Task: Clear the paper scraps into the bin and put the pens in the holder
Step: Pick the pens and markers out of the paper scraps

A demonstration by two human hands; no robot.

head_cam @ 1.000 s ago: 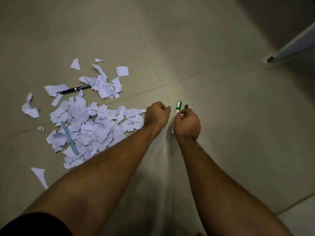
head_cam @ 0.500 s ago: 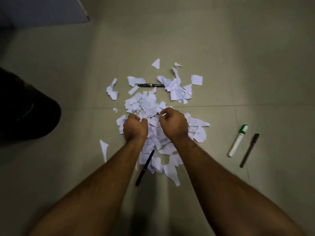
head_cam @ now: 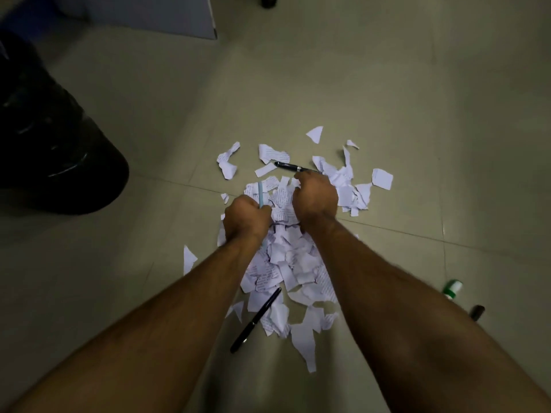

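White torn paper scraps (head_cam: 293,260) lie in a heap on the tiled floor. My left hand (head_cam: 246,219) grips a light blue pen (head_cam: 260,193) that sticks up out of the fist over the heap. My right hand (head_cam: 316,198) has its fingers curled into the scraps at the heap's far side, just in front of a black pen (head_cam: 286,166). Another black pen (head_cam: 256,318) lies on the near scraps between my forearms. A green-capped marker (head_cam: 452,289) and a dark pen (head_cam: 476,312) show partly beside my right forearm. No pen holder is in view.
A black bin bag (head_cam: 59,150) bulges at the left edge. A pale panel (head_cam: 155,19) stands at the top left and a dark object (head_cam: 268,0) at the top edge. Bare floor tiles (head_cam: 432,114) stretch to the right.
A second ago my right hand set a dark pen beside the marker. Both hands then moved into the scrap heap, and my left hand has now pulled the light blue pen up.
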